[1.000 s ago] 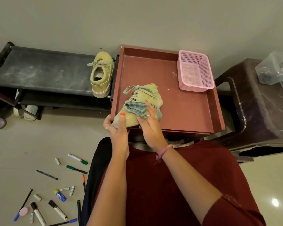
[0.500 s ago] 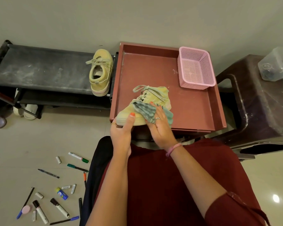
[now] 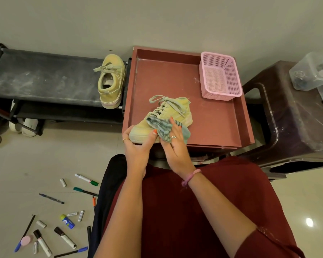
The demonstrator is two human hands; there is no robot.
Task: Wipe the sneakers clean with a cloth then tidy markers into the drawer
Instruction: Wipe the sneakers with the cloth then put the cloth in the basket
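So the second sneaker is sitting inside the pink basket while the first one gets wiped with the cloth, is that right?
Not quite: the head view shows the second sneaker sitting on the black rack, not in the pink basket. The first sneaker is indeed being wiped with the cloth.

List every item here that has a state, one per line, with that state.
Yellow sneaker in the red drawer: on its sole, laces tied, being wiped.
Striped grey-green cloth: crumpled, pressed on that sneaker.
Left hand: grips the sneaker's toe.
Right hand: fingers straight, pressing the cloth.
Second yellow sneaker: upright on the black rack, untouched.
Red drawer: pulled open.
Pink mesh basket: empty.
Markers: scattered on the floor.
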